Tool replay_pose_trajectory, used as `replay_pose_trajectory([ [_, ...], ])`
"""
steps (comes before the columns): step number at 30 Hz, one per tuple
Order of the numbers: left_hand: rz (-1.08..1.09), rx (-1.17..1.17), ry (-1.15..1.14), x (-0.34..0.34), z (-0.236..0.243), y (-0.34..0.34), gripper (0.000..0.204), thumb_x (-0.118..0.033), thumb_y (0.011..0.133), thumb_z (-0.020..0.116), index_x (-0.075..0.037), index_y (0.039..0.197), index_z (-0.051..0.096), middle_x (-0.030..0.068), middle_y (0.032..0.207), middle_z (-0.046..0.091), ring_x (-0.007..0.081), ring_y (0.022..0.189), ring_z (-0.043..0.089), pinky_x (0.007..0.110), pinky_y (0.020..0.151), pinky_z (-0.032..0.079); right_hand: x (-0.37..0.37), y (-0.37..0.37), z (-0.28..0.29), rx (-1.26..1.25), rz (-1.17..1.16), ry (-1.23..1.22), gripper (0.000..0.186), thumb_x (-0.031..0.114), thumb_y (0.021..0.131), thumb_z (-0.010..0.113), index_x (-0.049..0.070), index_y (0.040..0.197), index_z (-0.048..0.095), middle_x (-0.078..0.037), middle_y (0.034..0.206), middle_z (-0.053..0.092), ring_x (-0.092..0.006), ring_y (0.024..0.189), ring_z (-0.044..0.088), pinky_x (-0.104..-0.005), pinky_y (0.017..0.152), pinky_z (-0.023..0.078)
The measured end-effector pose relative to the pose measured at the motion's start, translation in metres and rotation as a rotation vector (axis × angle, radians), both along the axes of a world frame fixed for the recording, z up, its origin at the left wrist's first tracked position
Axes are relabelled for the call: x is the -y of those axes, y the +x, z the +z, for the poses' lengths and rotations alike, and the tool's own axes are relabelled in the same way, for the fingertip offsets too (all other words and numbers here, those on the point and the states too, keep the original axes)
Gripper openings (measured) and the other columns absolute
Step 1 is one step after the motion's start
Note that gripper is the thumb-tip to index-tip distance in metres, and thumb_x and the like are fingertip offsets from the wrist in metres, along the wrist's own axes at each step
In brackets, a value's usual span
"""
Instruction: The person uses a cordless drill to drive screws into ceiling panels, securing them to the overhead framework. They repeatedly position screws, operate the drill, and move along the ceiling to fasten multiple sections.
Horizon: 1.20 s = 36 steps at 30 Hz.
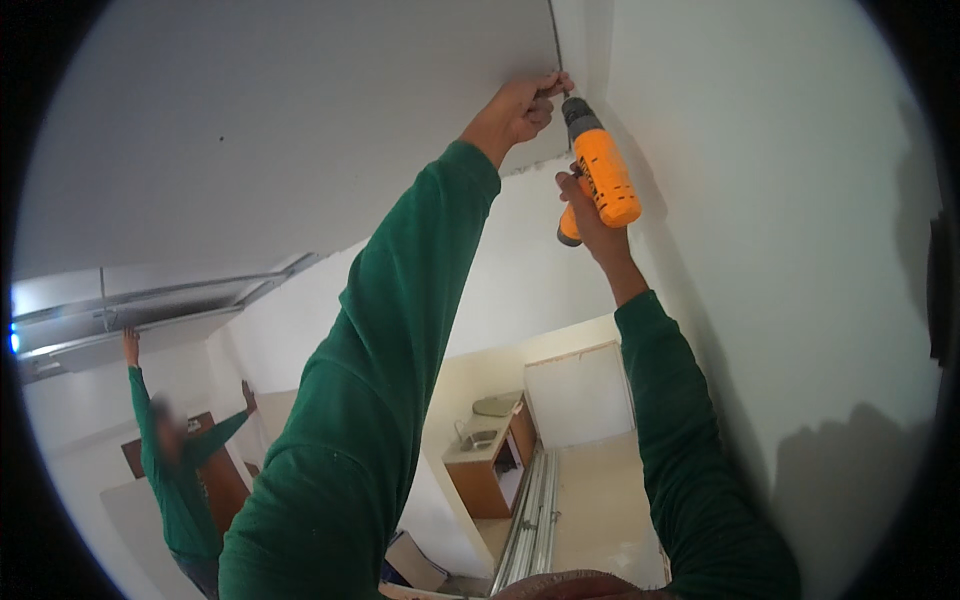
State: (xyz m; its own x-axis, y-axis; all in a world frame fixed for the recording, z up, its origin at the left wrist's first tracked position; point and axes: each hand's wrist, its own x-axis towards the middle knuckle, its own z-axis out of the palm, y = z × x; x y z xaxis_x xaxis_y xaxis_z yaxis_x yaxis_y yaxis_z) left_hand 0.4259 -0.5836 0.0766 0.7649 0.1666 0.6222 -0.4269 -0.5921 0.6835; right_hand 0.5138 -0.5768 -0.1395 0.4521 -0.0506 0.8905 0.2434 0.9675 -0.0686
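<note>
Just below the edge of the grey-white ceiling panel (pixel 330 130), an orange-and-black cordless drill (pixel 606 180) is being held up by the right hand (pixel 600 232). Its handle is being enclosed by the closed right fingers, and most of it is being hidden by them; whether the trigger is being pressed cannot be told. At the same edge of the ceiling panel, the left hand (pixel 524 110) is being held beside the drill's nose. Its thumb and forefinger are being held close together in front of the chuck (pixel 580 116), while the other fingers are being curled toward the palm; whether something thin is being pinched between the tips cannot be told at this size.

The drill is being tilted, its black chuck being pointed up at the ceiling panel's edge and its rounded orange rear being turned down from it. Dark slots are being shown on the housing.

Beside the ceiling panel, a white wall (pixel 800 250) is being partly shadowed. Beyond the panel's far end, a lower board (pixel 185 337) is being reached by the raised hand of a green-sleeved co-worker (pixel 185 495). Well below the panel, long metal channels (pixel 535 515) are being supported by the floor near a sink counter (pixel 468 455).
</note>
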Motion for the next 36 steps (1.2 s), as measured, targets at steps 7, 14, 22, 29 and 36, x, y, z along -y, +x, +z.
replay_pose_trajectory([
  [7,0.021,0.086,0.024,-0.010,-0.002,-0.003,0.023,-0.022,0.108,0.056,-0.003,0.113,0.068,0.0031,0.103,0.073,0.0043,0.050,0.033,0.018,0.040,0.031,-0.008,0.008,0.000,0.024,-0.055,0.002,0.041,0.027,0.091,0.083,0.009,0.121,0.062,-0.002,0.098,0.066,-0.0155,0.088,0.068,-0.0342,0.075,0.057],
  [14,0.050,0.015,0.135,-0.026,0.019,0.008,0.025,-0.023,0.109,0.056,-0.003,0.115,0.069,0.0034,0.105,0.076,0.0031,0.050,0.033,0.016,0.039,0.028,-0.021,0.012,-0.004,0.056,-0.034,0.037,0.037,0.025,0.093,0.081,0.009,0.121,0.063,0.000,0.100,0.066,-0.0119,0.086,0.067,-0.0303,0.075,0.056],
  [22,0.087,0.024,0.108,-0.010,0.009,0.008,0.026,-0.022,0.111,0.051,-0.002,0.115,0.068,0.0062,0.111,0.076,0.0023,0.049,0.032,0.014,0.039,0.030,-0.012,0.012,-0.006,0.018,0.015,0.047,0.038,0.025,0.090,0.082,0.007,0.117,0.061,-0.001,0.091,0.065,-0.0106,0.083,0.066,-0.0285,0.072,0.055],
  [29,0.082,-0.074,0.233,-0.022,0.025,0.012,0.035,-0.027,0.113,0.047,-0.002,0.115,0.071,0.0080,0.109,0.075,0.0048,0.051,0.040,0.018,0.044,0.041,-0.006,0.007,-0.005,0.056,0.000,0.054,0.037,0.026,0.091,0.081,0.006,0.116,0.061,-0.001,0.091,0.066,-0.0110,0.082,0.067,-0.0287,0.073,0.055],
  [36,0.155,-0.026,-0.040,0.002,0.001,0.018,0.033,-0.021,0.113,0.045,-0.003,0.095,0.067,-0.0014,0.069,0.059,0.0059,0.041,0.033,0.021,0.034,0.028,-0.010,0.011,-0.007,0.009,-0.091,0.007,0.038,0.027,0.091,0.081,0.006,0.117,0.062,-0.002,0.088,0.067,-0.0110,0.081,0.067,-0.0288,0.074,0.056],
])
